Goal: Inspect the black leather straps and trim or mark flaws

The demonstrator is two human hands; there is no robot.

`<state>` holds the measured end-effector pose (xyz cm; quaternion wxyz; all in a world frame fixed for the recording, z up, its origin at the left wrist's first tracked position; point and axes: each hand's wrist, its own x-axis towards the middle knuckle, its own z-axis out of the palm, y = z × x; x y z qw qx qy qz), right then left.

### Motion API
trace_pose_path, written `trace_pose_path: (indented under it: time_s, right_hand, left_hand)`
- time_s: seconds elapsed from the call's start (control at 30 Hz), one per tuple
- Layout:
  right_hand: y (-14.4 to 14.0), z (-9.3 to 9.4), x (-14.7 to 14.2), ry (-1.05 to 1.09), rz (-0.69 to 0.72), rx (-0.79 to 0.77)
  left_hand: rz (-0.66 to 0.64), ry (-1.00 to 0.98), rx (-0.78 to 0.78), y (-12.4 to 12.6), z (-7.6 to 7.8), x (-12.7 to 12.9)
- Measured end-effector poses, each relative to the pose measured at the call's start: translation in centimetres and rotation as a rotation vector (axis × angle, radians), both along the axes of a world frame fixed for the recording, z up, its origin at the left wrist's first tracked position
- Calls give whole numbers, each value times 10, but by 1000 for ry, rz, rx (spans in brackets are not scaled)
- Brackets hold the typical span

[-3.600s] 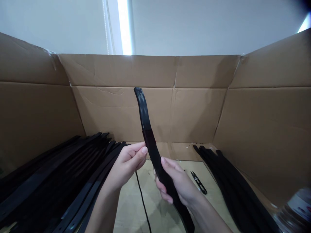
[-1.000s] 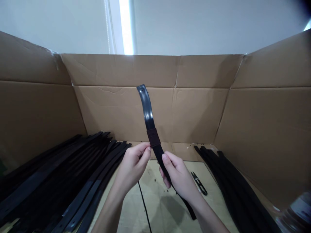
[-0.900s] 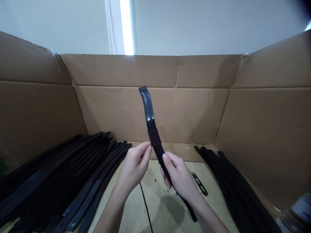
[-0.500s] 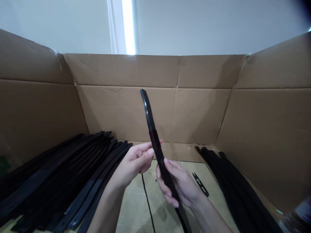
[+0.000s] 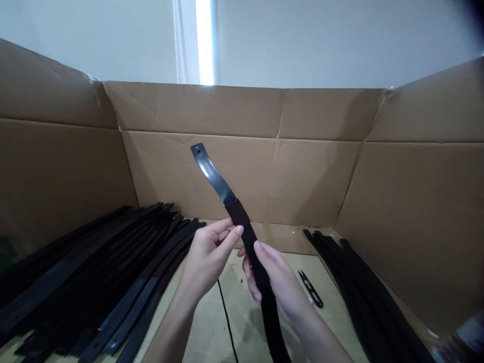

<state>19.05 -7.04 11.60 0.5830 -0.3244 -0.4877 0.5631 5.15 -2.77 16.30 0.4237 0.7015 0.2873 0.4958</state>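
My right hand (image 5: 278,285) grips a long black strip (image 5: 215,179) around its middle. The strip's shiny upper end tilts up and to the left and has a small hole near its tip. A dark brown thread wrapping (image 5: 238,214) circles the strip just above my fingers. My left hand (image 5: 207,257) pinches at the strip's left edge just below that wrapping, thumb and forefinger together. A thin black thread (image 5: 226,317) hangs down from between the hands over the table.
A cardboard screen (image 5: 310,166) walls the table on three sides. A big pile of black strips (image 5: 94,272) lies at the left, a smaller pile (image 5: 363,287) at the right. Small black thread snips (image 5: 310,288) lie on the wooden table (image 5: 242,312).
The strip has turned in my right hand: its upper end swung from nearly upright to leaning left, flat face showing. My left fingers stayed pinched by the wrapping.
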Motion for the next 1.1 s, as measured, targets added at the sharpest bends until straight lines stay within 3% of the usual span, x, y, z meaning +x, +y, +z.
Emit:
trace_pose_path:
  time_s: [0.1,0.27,0.43,0.63,0.93,1.03,1.1]
  right_hand:
    - [0,1,2,-82,-59,40]
    - [-1,4,2,-184,-103,78]
    - [-4,5,0,-135,-69,68]
    - [-5,5,4,90,147,-8]
    - [-3,0,9,298,677,-132]
    - [-2,-2,6,259,798,-165]
    - [-1,-1,4,207,800,-186]
  left_hand:
    - [-41,26,-20,-1,-1,-1]
    - [9,50,0,2,-4,-1]
    - [33,-7,29,-2,-2,3]
    - [-52,-79,-46,-4,0,-1]
    - [-468,-158,-162,12,-10,-12]
    - [-458,-196,-141,14,-12,-12]
    - [-362,-193,-91,11,-10,-12]
